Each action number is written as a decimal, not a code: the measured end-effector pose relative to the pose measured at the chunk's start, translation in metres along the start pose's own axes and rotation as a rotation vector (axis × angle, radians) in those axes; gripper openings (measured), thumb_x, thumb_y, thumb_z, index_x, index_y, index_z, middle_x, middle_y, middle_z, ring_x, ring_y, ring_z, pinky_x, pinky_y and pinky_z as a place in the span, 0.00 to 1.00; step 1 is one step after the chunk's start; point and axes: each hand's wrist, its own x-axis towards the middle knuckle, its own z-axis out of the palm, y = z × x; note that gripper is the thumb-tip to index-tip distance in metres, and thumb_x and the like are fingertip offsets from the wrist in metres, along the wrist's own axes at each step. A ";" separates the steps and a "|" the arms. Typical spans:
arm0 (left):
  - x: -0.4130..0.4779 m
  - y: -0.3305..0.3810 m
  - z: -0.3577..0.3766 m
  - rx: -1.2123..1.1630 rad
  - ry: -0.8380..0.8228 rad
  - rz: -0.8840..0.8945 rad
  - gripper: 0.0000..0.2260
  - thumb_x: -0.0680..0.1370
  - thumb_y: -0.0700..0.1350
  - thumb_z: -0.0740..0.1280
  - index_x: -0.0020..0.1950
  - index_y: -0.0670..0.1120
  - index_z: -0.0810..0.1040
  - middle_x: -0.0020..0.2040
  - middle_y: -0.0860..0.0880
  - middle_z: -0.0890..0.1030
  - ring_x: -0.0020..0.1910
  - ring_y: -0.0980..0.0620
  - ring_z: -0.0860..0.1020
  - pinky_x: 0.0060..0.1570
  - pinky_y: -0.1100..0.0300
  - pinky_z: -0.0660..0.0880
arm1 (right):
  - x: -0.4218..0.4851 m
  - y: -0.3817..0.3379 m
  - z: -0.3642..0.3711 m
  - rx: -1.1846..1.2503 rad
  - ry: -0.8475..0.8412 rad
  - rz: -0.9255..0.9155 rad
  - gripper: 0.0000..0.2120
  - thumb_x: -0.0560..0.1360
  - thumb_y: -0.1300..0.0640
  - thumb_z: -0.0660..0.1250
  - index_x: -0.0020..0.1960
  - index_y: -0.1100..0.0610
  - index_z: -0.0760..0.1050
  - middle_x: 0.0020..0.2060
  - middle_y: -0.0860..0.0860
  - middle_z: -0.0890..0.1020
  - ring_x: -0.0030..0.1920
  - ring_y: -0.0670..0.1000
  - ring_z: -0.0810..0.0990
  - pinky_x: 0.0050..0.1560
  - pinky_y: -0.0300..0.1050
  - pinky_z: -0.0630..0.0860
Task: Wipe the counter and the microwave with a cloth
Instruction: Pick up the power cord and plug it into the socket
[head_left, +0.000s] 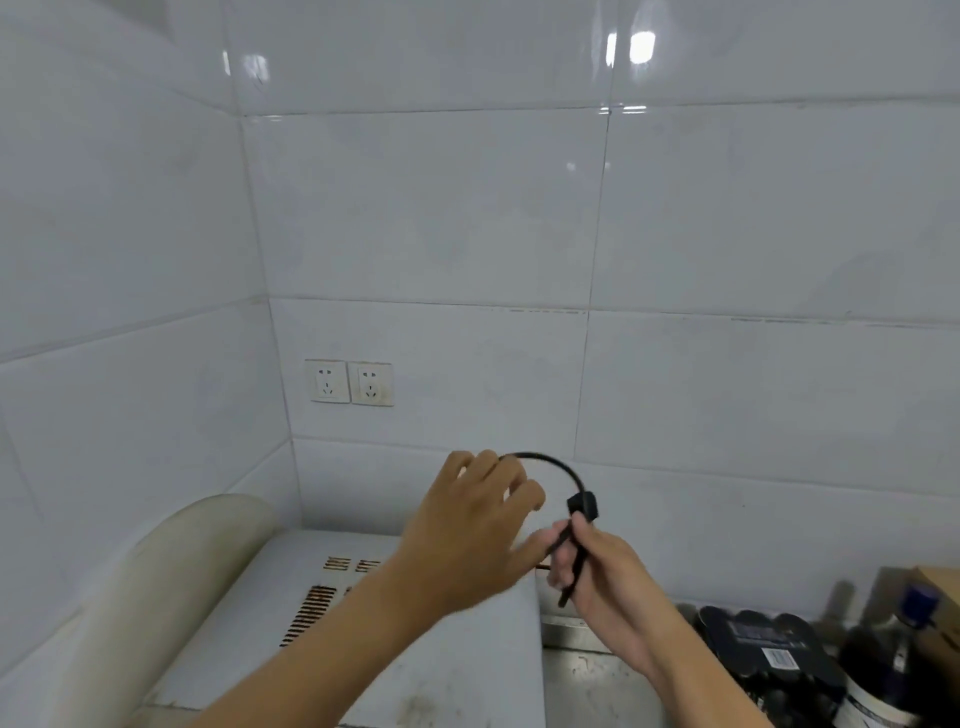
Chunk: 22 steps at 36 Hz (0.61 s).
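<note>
Steel counter (587, 686) ran across the bottom of the frame. White microwave (467, 675) sat at lower left, base out of view. Lower right: pack of dark cans (769, 649), dark bottle (883, 675) with blue cap, cardboard box (940, 587) behind them.

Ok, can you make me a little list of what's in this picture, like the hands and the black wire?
left hand: curled round the cord loop
right hand: grips the cord just under the plug
plug: out of the wall
sockets: two, both empty
microwave: under the hands, in the corner
bottles: far right
cloth: not in view
</note>
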 end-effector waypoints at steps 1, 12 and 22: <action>-0.003 0.008 -0.005 -0.003 -0.134 -0.038 0.21 0.83 0.64 0.57 0.61 0.50 0.78 0.51 0.51 0.80 0.50 0.47 0.77 0.58 0.50 0.69 | 0.001 -0.003 -0.002 0.062 0.023 -0.006 0.14 0.79 0.52 0.66 0.48 0.64 0.81 0.31 0.55 0.74 0.31 0.51 0.71 0.42 0.47 0.67; -0.023 -0.018 -0.007 0.303 -0.218 0.081 0.07 0.74 0.39 0.66 0.47 0.51 0.78 0.43 0.47 0.76 0.47 0.44 0.75 0.66 0.39 0.72 | -0.008 -0.024 -0.028 -0.759 0.039 -0.013 0.22 0.85 0.45 0.58 0.51 0.61 0.83 0.41 0.57 0.87 0.49 0.51 0.86 0.62 0.44 0.71; 0.022 -0.029 -0.073 0.053 0.040 -0.224 0.18 0.88 0.54 0.48 0.52 0.51 0.76 0.42 0.50 0.66 0.34 0.47 0.68 0.32 0.53 0.68 | -0.004 -0.054 -0.057 -1.060 0.512 -0.219 0.08 0.84 0.58 0.61 0.52 0.54 0.79 0.42 0.53 0.85 0.45 0.55 0.84 0.49 0.50 0.79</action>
